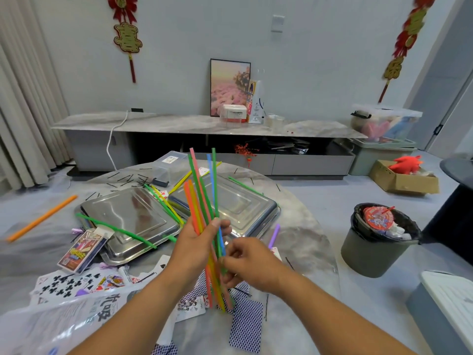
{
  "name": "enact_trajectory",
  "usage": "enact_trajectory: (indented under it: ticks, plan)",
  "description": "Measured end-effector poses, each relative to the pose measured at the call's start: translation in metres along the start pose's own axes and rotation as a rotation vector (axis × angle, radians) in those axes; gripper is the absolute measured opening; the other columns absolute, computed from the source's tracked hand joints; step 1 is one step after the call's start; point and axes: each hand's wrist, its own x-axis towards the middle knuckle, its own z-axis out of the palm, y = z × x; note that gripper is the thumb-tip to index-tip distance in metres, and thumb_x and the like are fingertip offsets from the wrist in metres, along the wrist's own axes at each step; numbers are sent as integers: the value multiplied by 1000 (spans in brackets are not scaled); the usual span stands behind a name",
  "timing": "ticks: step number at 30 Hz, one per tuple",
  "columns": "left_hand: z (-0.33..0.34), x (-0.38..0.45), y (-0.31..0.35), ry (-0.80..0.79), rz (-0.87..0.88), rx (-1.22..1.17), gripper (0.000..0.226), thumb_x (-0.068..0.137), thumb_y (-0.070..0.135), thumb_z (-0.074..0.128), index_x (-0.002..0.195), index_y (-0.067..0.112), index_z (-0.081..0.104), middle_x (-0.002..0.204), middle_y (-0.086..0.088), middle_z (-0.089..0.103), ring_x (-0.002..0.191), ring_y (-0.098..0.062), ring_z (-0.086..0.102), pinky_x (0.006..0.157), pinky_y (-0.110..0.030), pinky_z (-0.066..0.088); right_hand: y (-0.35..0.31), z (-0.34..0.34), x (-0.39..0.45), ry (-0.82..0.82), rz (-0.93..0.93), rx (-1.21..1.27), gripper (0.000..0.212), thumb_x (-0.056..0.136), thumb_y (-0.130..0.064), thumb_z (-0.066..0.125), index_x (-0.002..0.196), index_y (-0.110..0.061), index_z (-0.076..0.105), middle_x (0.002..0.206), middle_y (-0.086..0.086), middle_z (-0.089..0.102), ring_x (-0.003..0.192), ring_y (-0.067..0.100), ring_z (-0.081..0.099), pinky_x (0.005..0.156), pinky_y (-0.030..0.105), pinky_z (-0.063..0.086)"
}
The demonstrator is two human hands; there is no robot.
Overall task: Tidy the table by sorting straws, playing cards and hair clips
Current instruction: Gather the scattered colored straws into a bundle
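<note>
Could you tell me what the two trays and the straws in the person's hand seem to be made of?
The two trays look like polished metal, probably stainless steel: they mirror the room. The straws gripped by the left hand look like thin, brightly coloured plastic, slightly translucent.

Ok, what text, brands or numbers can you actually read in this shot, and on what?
"Panasonic", partly legible: white box on the cabinet.
Large Chinese characters, not reliably readable: plastic bag at lower left.
Gold characters, blurred: red wall hangings.
Colourful print, blurred: card box.
Label too small: clear container.
Club pips, no legible number: face-up playing cards.
</note>
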Motion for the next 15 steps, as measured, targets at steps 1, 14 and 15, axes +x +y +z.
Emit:
enact_trajectory:
  ticks: [1, 14, 15]
  plan:
    - [-1, -2, 2, -1, 3, 7, 16, 97, 12, 54, 112, 8, 59, 99, -9, 74, 93, -19, 72, 70, -25, 58, -1, 7, -1, -22, -5, -32, 12, 94, -8, 59, 83, -13, 57, 69, 6, 69, 68, 24, 72, 70, 37, 62]
    - [-13, -32, 16, -149, 101, 120, 16, 85, -1, 66, 100, 5, 66, 79, -1, 75, 72, -11, 72, 60, -17, 54, -46, -14, -13, -340, -125, 102, 84, 79, 5, 70, 145, -35, 37, 128, 1, 62, 116, 18, 62, 100, 35, 50]
    - [-12, -33, 17, -160, 108, 127, 19, 84, -4, 67, 101, 2, 67, 82, -3, 76, 75, -13, 72, 61, -17, 54, -52, -13, -14, -319, -155, 161, 89, 79, 4, 73, 149, -32, 30, 130, 2, 62, 116, 18, 63, 101, 36, 49]
